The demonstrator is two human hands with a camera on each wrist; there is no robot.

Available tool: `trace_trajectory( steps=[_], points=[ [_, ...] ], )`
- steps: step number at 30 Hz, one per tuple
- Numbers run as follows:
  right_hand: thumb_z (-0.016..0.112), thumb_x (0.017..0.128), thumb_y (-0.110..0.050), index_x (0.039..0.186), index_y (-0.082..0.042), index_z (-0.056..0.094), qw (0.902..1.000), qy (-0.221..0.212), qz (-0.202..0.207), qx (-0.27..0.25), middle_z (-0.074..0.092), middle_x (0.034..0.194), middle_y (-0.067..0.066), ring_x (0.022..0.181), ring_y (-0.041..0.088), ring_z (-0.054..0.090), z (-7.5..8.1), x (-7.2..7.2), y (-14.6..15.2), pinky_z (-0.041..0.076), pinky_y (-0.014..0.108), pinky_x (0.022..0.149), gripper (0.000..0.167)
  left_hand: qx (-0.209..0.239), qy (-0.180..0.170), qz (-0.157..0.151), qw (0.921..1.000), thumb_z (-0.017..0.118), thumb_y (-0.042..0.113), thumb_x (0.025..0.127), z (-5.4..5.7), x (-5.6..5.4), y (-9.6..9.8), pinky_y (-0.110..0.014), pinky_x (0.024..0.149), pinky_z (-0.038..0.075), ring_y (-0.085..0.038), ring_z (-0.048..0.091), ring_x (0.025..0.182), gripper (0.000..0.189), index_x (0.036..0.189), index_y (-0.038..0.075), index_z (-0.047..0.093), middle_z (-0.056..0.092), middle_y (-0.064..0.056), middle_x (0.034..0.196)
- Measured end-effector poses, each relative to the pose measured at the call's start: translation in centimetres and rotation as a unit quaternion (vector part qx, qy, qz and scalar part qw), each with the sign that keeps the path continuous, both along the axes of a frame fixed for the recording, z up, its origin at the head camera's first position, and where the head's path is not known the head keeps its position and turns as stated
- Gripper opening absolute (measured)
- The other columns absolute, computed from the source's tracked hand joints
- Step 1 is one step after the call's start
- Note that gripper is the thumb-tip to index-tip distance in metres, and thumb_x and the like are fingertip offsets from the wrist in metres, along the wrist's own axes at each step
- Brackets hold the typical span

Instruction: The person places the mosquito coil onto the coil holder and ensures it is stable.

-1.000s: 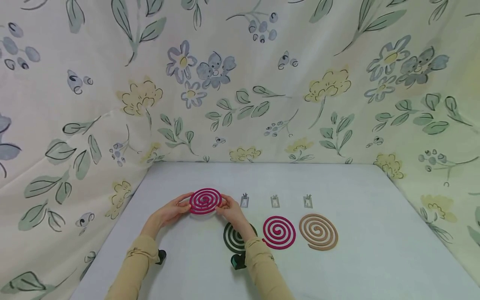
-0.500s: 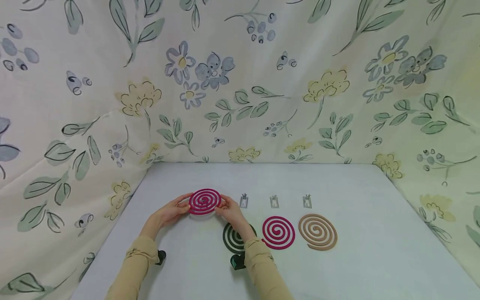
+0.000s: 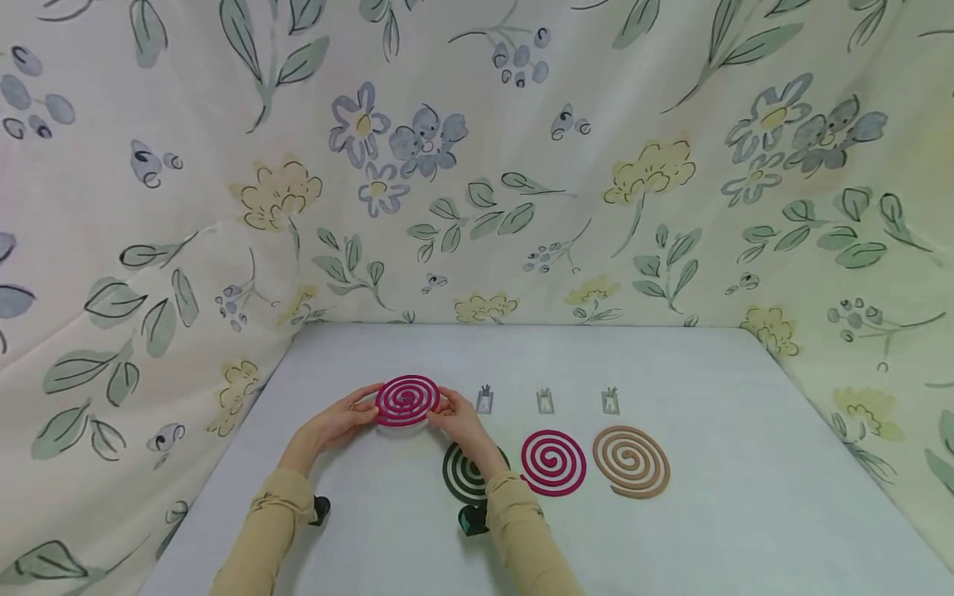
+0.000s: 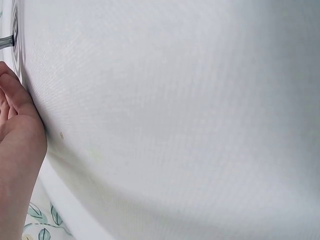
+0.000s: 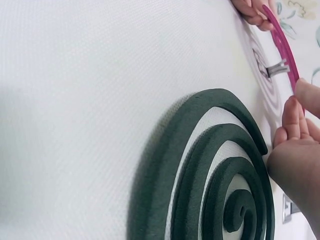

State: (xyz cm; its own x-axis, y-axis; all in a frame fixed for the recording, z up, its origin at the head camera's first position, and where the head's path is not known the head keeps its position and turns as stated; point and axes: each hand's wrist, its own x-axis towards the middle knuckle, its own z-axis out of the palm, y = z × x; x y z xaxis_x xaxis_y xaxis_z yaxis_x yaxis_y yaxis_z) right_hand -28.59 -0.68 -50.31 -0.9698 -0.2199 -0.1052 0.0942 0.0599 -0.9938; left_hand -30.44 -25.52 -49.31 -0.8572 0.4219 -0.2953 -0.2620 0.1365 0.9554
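A magenta mosquito coil [image 3: 407, 399] hangs level a little above the table, held at opposite edges. My left hand [image 3: 344, 420] grips its left edge, and my right hand [image 3: 460, 420] pinches the right one between thumb and fingers. Under its middle, the right wrist view shows a metal coil stand [image 5: 277, 69] standing upright, its top at the coil. Whether the coil is fixed on it cannot be made out. Beneath my right forearm lies a dark green coil [image 5: 160, 165], partly hidden in the head view. The left wrist view shows my left hand [image 4: 20, 130] but not the coil.
To the right, a second magenta coil [image 3: 551, 460] and a tan coil [image 3: 631, 460] lie flat on the white table [image 3: 745, 513]. Behind them three flat metal stands [image 3: 485, 400] form a row. A floral cloth [image 3: 477, 240] rises behind the table.
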Motion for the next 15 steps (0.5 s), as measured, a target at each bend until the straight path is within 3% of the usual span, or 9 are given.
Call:
trace_trajectory(
  steps=[9,15],
  points=[
    [0.063,0.087,-0.002,0.140,0.003,0.039,0.9999,-0.007,0.001,-0.008,0.051,0.089,0.003,0.074,0.009,0.046,0.34,0.03,0.09,0.040,0.018,0.063,0.058,-0.026,0.001,0.006,0.9997,0.051,0.015,0.098,0.37,0.04,0.06,-0.015,0.090,0.042,0.001,0.054,0.101,0.066,0.151,0.006,0.014,0.059,0.005,0.116],
    [0.062,0.087,-0.001,0.141,0.003,0.039,0.9997,-0.013,0.000,-0.020,0.050,0.089,0.003,0.074,0.009,0.045,0.36,0.08,0.06,0.039,0.019,0.064,0.059,0.001,0.005,-0.010,0.9999,0.048,0.010,0.098,-0.06,-0.06,-0.11,-0.013,0.087,0.042,0.003,0.055,0.098,0.065,0.151,0.001,0.010,0.062,0.010,0.109]
  ],
)
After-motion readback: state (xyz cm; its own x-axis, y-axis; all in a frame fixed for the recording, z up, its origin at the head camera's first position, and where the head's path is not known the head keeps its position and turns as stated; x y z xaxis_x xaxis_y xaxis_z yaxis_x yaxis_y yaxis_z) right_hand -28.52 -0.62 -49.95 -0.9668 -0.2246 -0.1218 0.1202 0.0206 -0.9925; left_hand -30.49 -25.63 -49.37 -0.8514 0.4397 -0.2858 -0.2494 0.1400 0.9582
